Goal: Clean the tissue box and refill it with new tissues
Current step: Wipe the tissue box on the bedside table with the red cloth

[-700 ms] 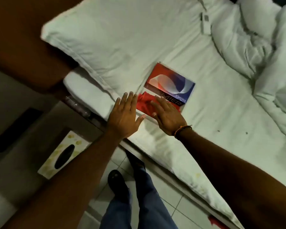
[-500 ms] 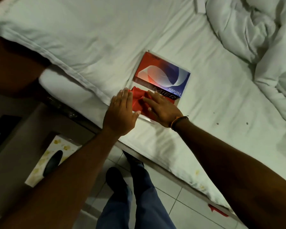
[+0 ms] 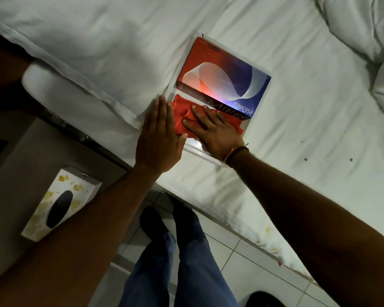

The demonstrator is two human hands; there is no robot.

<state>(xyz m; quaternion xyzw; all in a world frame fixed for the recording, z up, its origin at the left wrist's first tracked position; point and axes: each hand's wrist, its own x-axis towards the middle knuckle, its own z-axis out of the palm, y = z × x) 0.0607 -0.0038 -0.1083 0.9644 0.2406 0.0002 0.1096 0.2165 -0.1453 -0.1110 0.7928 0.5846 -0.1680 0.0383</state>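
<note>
A: Where's the box?

B: There's a clear case [image 3: 200,149] on the white bed [image 3: 308,120], near its edge, with a red and blue pack [image 3: 224,80] marked PREMIER lying in its far half. A red cloth [image 3: 182,117] lies on the near half, just beside the pack.

A: And the hands?

B: The right hand [image 3: 211,129] lies flat on the cloth, palm down, fingers spread, pressing it to the case; it grips nothing. A dark and orange band [image 3: 235,155] circles that wrist. The left hand [image 3: 159,136] is also flat and open, fingers together, resting at the case's left edge and partly over the cloth. It holds nothing either.

A: What's around them?

B: A pillow [image 3: 87,52] lies to the left of the case, touching it or nearly so; I can't tell which. A rumpled duvet [image 3: 364,29] is heaped at the far right, well apart. Below left, on a grey stand [image 3: 20,165] beside the bed, sits a white box [image 3: 60,202] with yellow spots and a dark oval slot. At the bottom, blue trouser legs [image 3: 175,262] and a dark shoe [image 3: 151,220] stand on pale tiles [image 3: 242,262].
</note>
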